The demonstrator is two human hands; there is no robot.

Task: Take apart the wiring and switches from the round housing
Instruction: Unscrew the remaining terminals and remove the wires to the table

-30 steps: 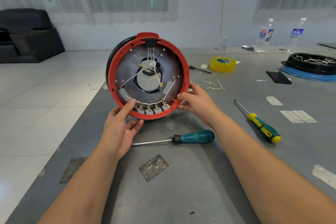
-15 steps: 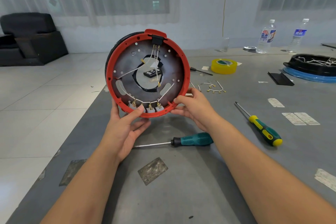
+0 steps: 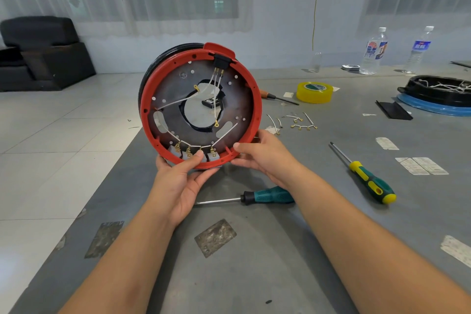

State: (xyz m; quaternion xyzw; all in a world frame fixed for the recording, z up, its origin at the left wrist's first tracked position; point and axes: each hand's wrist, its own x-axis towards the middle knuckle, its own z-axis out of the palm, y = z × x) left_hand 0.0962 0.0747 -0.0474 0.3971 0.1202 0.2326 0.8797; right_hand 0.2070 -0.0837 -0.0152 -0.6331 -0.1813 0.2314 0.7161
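The round housing [image 3: 163, 99], a red rim around a dark metal plate with a central hole, stands on edge above the grey table [image 3: 280, 250], open face toward the camera. White wires [image 3: 175, 102] run to grey switches [image 3: 175, 151] along its bottom edge. The left hand [image 3: 178, 181] grips the lower rim, thumb on the switches; the right hand [image 3: 265, 155] grips the lower right rim.

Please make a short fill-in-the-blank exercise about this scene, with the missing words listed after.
1. Both hands hold the round housing by its ___ rim.
2. The roll of tape is ___ in colour.
3. The teal screwdriver lies between the two ___.
4. Two ___ bottles stand far right.

Missing words: red; yellow; forearms; plastic
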